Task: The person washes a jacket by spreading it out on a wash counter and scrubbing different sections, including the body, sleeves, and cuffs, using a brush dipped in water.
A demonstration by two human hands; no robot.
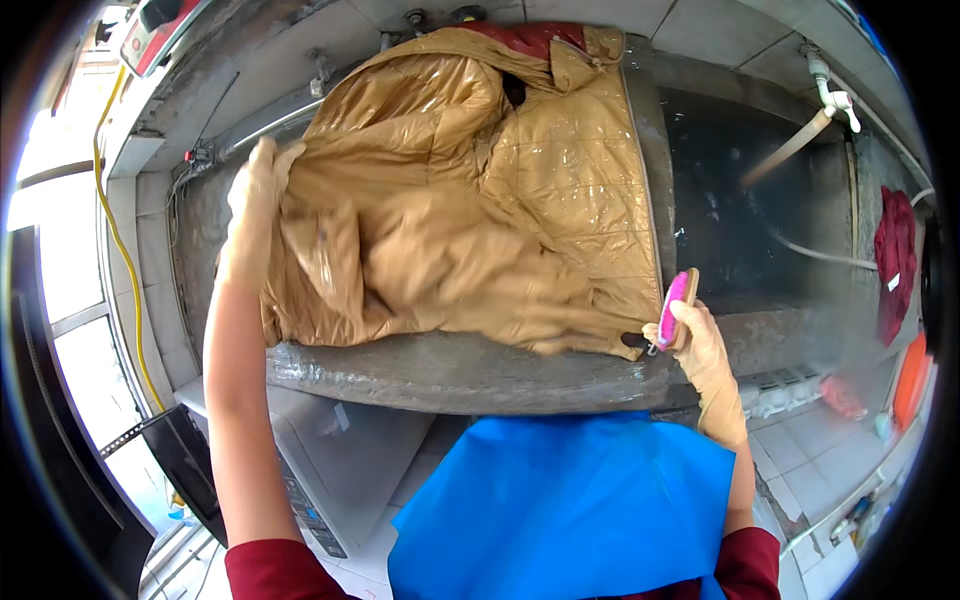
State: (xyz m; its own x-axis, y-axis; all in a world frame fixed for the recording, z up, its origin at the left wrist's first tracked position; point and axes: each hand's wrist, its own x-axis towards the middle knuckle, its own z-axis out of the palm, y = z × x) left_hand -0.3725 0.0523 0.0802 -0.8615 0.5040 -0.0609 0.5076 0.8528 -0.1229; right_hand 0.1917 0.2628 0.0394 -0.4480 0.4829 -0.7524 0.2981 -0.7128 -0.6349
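Note:
A wet tan quilted jacket (577, 172) with a dark red lining lies spread over a grey stone slab (465, 375). At its left side my left hand (259, 180), which looks gloved, has hold of the jacket's cloth. The middle of the cloth is blurred. My right hand (697, 337), in a pale rubber glove, grips a scrubbing brush (675, 311) with pink bristles and a tan back. The brush is beside the jacket's lower right corner, near the end of the zipper (649, 202). Part of the brush is hidden by my fingers.
Right of the slab is a basin of dark water (742, 195), under a white tap (836, 97) with a hose. A dark red cloth (896, 255) hangs at the far right. A grey appliance (345, 442) stands below left; a blue apron (562, 510) covers my front.

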